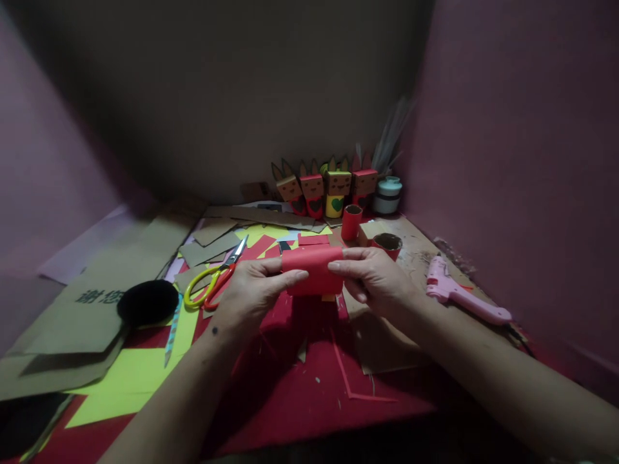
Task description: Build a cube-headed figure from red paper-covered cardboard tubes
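A piece of red paper (314, 274), bent over along its top edge, is held up above the table in both hands. My left hand (258, 283) is closed on its left end, thumb lying across the front and fingers behind. At the right end, my right hand (365, 274) pinches the paper between thumb and fingers. Whether anything sits inside the fold is hidden. Just beyond my right hand stand two red-covered tubes, one upright (352, 223) and one (387, 243) partly behind the hand. Scissors (211, 283) with yellow and orange handles lie left of my left hand.
A pink glue gun (454, 293) lies at the right. Several box-headed figures (337, 193) stand at the back near a pale blue jar (387, 195). Cardboard sheets (97, 270), yellow paper (130, 374), a black round object (147, 303) and a pencil (173, 330) cover the left.
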`<state>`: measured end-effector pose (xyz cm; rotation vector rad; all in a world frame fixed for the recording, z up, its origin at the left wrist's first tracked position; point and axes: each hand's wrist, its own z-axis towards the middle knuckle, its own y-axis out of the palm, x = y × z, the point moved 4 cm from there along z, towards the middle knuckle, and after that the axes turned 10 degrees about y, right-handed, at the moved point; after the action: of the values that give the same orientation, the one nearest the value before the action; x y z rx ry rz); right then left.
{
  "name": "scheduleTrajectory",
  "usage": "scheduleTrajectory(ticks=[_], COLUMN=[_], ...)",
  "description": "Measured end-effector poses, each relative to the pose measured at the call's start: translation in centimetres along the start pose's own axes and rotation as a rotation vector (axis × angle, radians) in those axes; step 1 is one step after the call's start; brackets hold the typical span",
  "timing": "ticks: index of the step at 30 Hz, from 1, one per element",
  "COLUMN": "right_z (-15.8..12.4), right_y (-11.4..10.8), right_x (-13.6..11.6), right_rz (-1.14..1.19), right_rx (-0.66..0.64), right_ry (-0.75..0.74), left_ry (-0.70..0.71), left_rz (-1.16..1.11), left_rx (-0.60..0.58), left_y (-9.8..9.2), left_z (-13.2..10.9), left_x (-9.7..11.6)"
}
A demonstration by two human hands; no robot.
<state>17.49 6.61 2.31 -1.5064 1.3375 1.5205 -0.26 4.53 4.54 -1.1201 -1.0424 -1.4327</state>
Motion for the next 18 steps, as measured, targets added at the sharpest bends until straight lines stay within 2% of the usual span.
scheduleTrajectory(ticks=[9, 13, 18], right_z=[-1.5, -1.5, -0.7], right_y=[1.5, 1.3, 0.4], right_x=[-1.3, -1.3, -0.5], right_rz=[-0.089, -0.095, 0.013], right_rx=[-0.045, -0.02, 0.022], right_ry=[-0.13, -0.126, -0.042], left_ry=[-0.118, -0.15, -0.069], left_rz=[-0.255, -0.256, -0.093], left_rx=[0.028, -0.006, -0.071], left_y=[-0.3, -0.2, 0.4], left_z=[-0.1, -0.2, -0.5], left_x=[-0.2, 0.0, 0.8])
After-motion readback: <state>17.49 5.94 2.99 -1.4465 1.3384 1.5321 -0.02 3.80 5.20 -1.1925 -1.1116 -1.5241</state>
